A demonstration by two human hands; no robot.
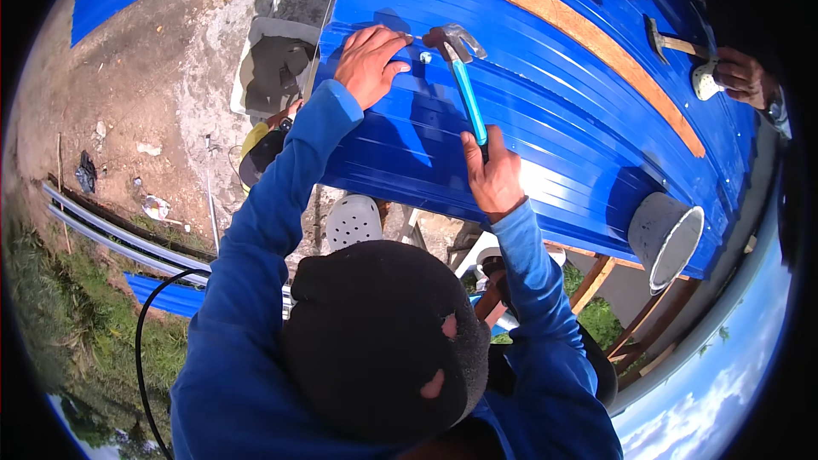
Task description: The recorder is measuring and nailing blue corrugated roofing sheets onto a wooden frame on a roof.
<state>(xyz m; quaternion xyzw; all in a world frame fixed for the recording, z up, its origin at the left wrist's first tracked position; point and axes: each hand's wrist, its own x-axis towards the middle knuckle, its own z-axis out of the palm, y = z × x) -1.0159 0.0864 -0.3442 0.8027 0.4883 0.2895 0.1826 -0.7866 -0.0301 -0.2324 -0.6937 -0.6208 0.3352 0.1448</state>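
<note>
My right hand (494, 172) is wrapped around the turquoise handle of a claw hammer (464, 85). The hammer's head lies close above a ribbed blue metal roofing sheet (528, 119), beside the fingertips of my left hand (371, 64). Those left fingers are pinched together on a thin nail (417, 37) by the hammer's striking face; its lower end is hard to make out. Just below it, a pale round fastener head (425, 58) sits on the sheet. Both my forearms are in blue sleeves.
A long wooden board (588, 51) lies across the sheet. At right, another person's hand (743, 78) holds a hammer (673, 44). A grey bucket (666, 238) stands near the sheet's edge, above wooden framing (592, 284). Someone is lower left, beside a grey tub (247, 77).
</note>
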